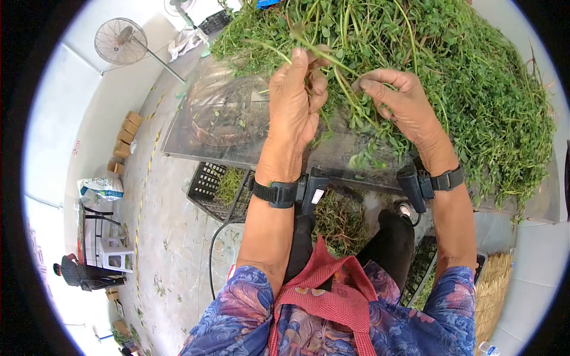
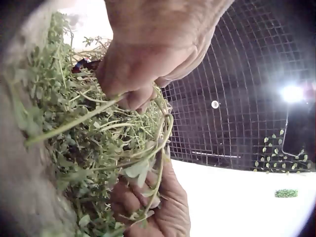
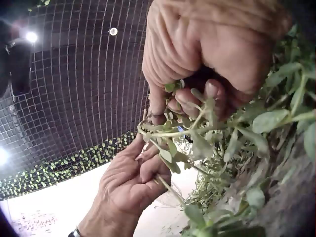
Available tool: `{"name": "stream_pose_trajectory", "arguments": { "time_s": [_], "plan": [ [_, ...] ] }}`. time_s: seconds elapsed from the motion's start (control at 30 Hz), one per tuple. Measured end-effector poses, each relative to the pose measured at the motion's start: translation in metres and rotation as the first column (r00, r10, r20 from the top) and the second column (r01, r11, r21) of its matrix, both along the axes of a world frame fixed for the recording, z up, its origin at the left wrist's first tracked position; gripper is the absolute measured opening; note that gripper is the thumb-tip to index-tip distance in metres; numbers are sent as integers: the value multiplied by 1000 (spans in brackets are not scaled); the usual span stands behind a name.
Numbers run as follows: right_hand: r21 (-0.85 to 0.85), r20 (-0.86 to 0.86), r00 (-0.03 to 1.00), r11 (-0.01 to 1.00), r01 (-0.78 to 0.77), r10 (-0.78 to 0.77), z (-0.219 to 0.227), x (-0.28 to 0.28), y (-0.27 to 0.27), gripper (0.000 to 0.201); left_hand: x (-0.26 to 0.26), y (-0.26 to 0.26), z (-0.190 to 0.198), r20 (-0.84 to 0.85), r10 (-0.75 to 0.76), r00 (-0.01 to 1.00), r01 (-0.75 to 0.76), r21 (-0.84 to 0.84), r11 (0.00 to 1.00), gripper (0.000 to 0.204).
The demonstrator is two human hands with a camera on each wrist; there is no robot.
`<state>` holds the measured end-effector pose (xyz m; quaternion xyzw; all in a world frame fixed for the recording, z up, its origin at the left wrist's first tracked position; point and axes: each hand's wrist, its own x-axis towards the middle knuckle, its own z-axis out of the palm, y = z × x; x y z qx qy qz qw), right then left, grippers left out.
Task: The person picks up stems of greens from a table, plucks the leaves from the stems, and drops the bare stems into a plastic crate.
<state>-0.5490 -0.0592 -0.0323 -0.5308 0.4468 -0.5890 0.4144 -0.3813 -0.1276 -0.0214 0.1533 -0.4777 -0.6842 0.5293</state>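
Green stems (image 1: 337, 62) run between the two hands, just above the desk (image 1: 237, 142), with the loose heap of greens (image 1: 469, 83) spreading ahead of both and off to the right. The left grip (image 1: 291, 101) has its fingers curled in, thumb pinching the stems, with bare lengths poking out past it. The right grip (image 1: 407, 107) pinches the stems between thumb and forefinger, its other fingers folded beneath; leafy sprigs trail below and between the two hands.

These should weigh next to nothing, so the work calls for fingertips rather than strength. The bare lengths look smooth and springy — they arch between the hands instead of drooping — yet they would probably snap or crease if bent sharply or squeezed hard. The small leaves look softer and likely to bruise or tear off. Damp stalks could slip, though wetness cannot be told from the pictures. The better hold is on bare stem, close beside where each thumb sits, clear of the leaves — a tug on the tangled sprigs below might drag neighbours along.
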Motion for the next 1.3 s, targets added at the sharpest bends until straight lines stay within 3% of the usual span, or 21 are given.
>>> {"name": "stream_pose_trajectory", "arguments": {
  "time_s": [0.07,0.17,0.27,0.33,0.37,0.43,0.5,0.57,0.6,0.63,0.67,0.7,0.73,0.9,0.97,1.0,1.03,1.1,1.17,1.23,1.3],
  "plan": [
    [28,-64,998,1000,-5,7,0,-1,1,24,-1,2,0,-38,-50,998,51,37,998,36],
    [44,-131,991,999,-2,8,2,-2,0,25,-2,-3,-6,36,-35,999,34,30,999,31],
    [-26,-263,964,999,21,-27,-1,0,-2,27,-1,-2,-4,-28,-24,999,24,34,999,26],
    [-269,-461,873,962,36,-162,-10,-4,-10,28,-3,-1,-6,-26,-11,1000,11,11,1000,27],
    [-264,-460,873,964,39,-162,-10,-5,-11,28,-5,0,-7,-27,5,1000,-5,-22,1000,28],
    [-314,-539,780,935,166,-319,-11,-5,-12,28,-10,4,-7,2,37,999,-37,-35,999,29],
    [-301,-508,773,919,253,-379,-18,-8,-16,26,-16,10,-7,3,78,997,-78,-9,997,28],
    [-446,-435,646,773,452,-628,-22,-20,-21,27,-9,8,-4,-14,70,997,-70,-48,996,27],
    [-111,-200,866,889,444,-458,-11,-29,-12,25,3,2,0,-91,79,993,-84,-49,995,27],
    [-117,-201,865,888,445,-460,-7,-38,-8,25,13,-5,4,-172,92,981,-102,-53,993,28],
    [-58,78,950,950,308,-303,-1,-42,-5,24,19,-9,7,-265,4,964,3,26,1000,29],
    [-38,357,926,988,149,-126,3,-42,-4,22,22,-10,6,-266,8,964,-1,25,1000,29],
    [23,484,864,989,146,-139,0,-32,-5,19,23,-11,4,-273,-15,962,30,48,998,29],
    [76,295,956,997,-21,-2,17,-9,6,21,20,-15,-3,-286,-19,958,70,166,984,29],
    [141,111,992,987,-72,57,24,-1,16,23,19,-18,-5,-324,-21,946,84,181,980,29],
    [165,12,998,985,53,-56,22,9,18,27,19,-20,-6,-353,-57,934,117,149,982,26],
    [166,0,998,985,56,-56,23,10,17,27,19,-21,-6,-379,-96,920,150,117,982,24],
    [337,-35,999,942,6,6,25,12,18,31,19,-22,-6,-385,-110,916,160,101,982,24],
    [354,-46,999,934,38,-23,23,14,14,36,18,-20,-6,-389,-121,913,166,86,982,24],
    [322,91,988,943,90,-126,23,18,11,39,16,-17,-5,-372,-92,924,142,109,984,32],
    [336,118,987,940,60,-106,26,24,9,38,14,-12,-3,-347,-90,934,130,95,987,33]
  ]
}}
